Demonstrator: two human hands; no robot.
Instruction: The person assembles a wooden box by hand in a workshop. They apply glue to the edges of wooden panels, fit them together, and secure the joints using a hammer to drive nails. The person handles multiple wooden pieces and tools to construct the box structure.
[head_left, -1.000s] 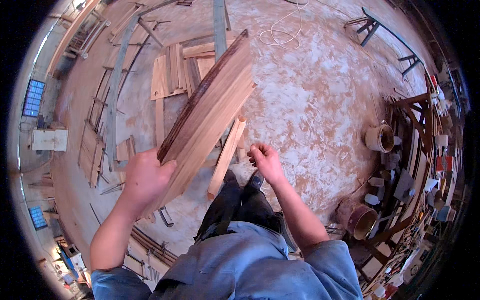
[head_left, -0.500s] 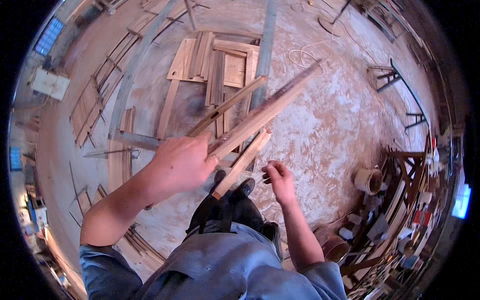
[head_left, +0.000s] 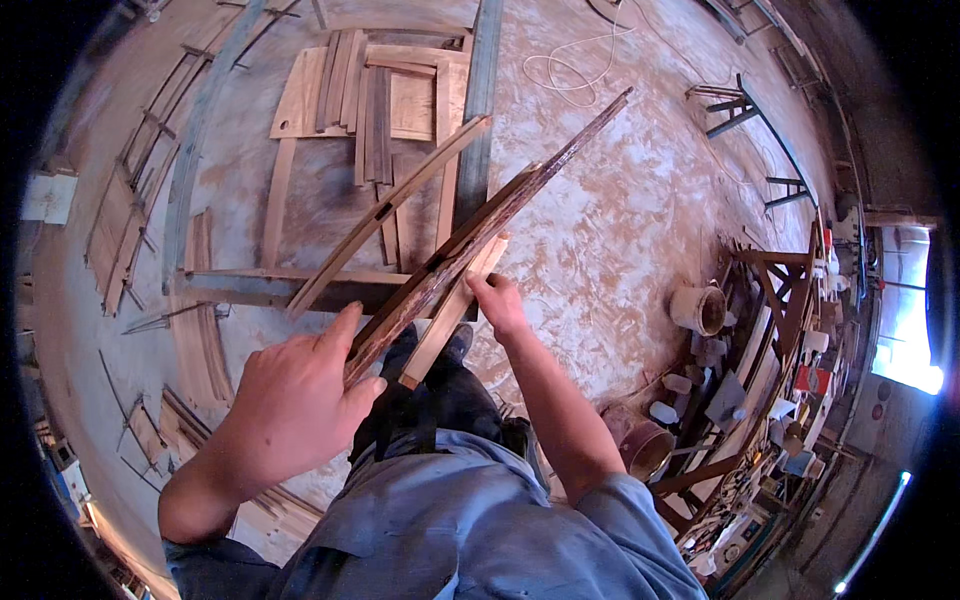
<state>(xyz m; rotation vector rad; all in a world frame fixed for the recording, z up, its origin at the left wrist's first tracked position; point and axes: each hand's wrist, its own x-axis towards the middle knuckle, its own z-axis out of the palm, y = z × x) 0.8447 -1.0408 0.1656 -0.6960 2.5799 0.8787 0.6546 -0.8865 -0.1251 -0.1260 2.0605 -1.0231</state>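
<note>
The left hand (head_left: 300, 400), in the lower left of the frame, is closed around the near end of a long dark plank (head_left: 480, 235) that runs up and to the right across the centre, its far end reaching toward the upper right. A lighter curved slat (head_left: 390, 215) lies just left of the plank at a similar slant; whether the same hand holds it cannot be told. The right hand (head_left: 497, 303), at centre, pinches the top of a short pale board (head_left: 450, 315) that leans under the plank, touching it.

Below them is a concrete floor (head_left: 620, 220) dusted with pale sawdust, thickest right of centre. In the upper middle a flat stack of boards (head_left: 370, 95) lies on the floor, with a grey beam (head_left: 478, 130) running down beside it and a dark crossbeam (head_left: 270, 290) under the slat. More wooden strips (head_left: 120, 220) line the left edge. A white cable (head_left: 580, 55) coils at the top. A metal trestle (head_left: 745, 110) stands at upper right.

The open floor lies right of centre, between the plank and a pale bucket (head_left: 700, 310). Beyond it, the right edge is crowded with a cluttered counter (head_left: 770, 400), hard to make out. The person's blue shirt (head_left: 450, 530) hides the floor at the bottom, and the frame's dark rim cuts off the room's corners.
</note>
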